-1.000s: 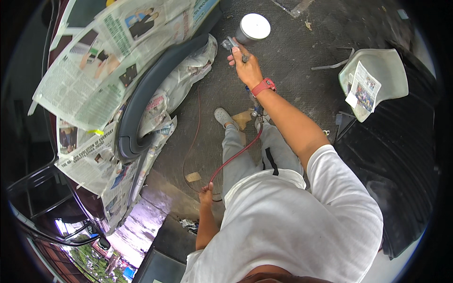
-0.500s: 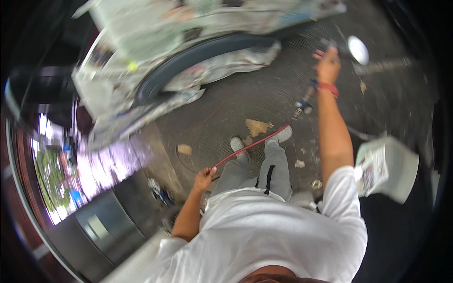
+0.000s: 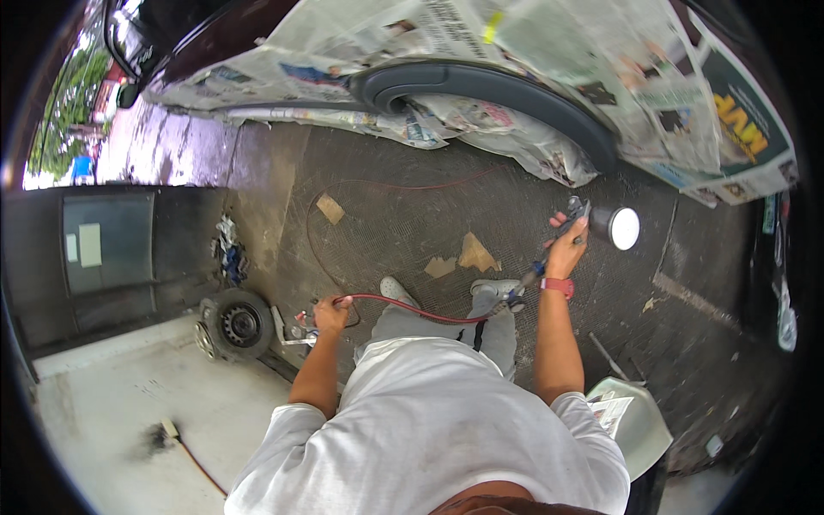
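My right hand [image 3: 569,247], with a red band at its wrist, is closed around a spray gun [image 3: 577,211]. The gun carries a dark cup with a round white end [image 3: 625,229]. From its handle a blue and metal fitting [image 3: 525,279] runs to a red hose [image 3: 418,311]. That hose sags across in front of my legs to my left hand [image 3: 330,314], whose fingers are wrapped round it. Ahead of the gun is a dark grey wheel-arch trim [image 3: 489,81], left uncovered among newspaper sheets [image 3: 343,73] over a vehicle's side.
Torn cardboard pieces [image 3: 477,253] lie on the dark floor [image 3: 369,223] by my feet. The hose loops on toward the vehicle. At left stand a wheel [image 3: 241,325] and a white wall [image 3: 103,386]. A pale bin [image 3: 639,433] with newspaper is close to my right side.
The view has swung, so the covered vehicle sits further right. My right hand is lower and nearer my body with the spray gun. The hose now sags between my hands.
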{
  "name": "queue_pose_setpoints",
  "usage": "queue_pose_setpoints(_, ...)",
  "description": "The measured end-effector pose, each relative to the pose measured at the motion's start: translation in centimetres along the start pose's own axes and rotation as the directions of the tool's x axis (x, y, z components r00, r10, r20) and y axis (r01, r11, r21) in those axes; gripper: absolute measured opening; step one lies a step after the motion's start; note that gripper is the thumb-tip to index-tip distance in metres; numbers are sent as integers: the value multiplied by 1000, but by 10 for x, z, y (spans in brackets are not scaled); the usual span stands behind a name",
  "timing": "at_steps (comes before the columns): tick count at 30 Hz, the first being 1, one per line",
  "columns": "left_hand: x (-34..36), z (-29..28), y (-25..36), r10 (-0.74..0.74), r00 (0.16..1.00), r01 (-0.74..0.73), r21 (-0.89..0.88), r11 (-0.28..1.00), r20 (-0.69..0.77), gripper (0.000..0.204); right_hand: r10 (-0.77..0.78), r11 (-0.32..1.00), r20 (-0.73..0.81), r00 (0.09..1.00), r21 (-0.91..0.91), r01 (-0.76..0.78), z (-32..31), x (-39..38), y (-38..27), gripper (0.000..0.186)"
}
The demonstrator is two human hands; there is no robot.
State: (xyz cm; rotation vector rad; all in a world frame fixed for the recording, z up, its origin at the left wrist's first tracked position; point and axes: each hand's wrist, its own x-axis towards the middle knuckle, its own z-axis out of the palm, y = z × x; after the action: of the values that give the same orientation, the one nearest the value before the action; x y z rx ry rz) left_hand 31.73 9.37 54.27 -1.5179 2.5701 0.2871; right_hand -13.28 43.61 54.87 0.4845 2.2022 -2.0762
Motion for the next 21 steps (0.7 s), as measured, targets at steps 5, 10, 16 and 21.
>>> queue_pose_setpoints(5,8,-21,-116,-311,949,297,-180,938,-52,38,-51,999,-7,999,20,51,112,-89,-25,67)
queue_pose_setpoints(10,48,-92,-195,-249,913,170,-254,952,-322,32,-101,994,-15,995,-51,100,216,-169,-41,72)
queue_pose_setpoints(16,117,-221,-261,-69,862,-72,-257,964,-502,31,-91,994,96,991,-50,96,352,-253,-45,72)
queue_pose_setpoints(21,177,-318,-314,58,855,-163,-161,974,-515,33,-65,996,219,974,-37,75,481,-312,-55,73)
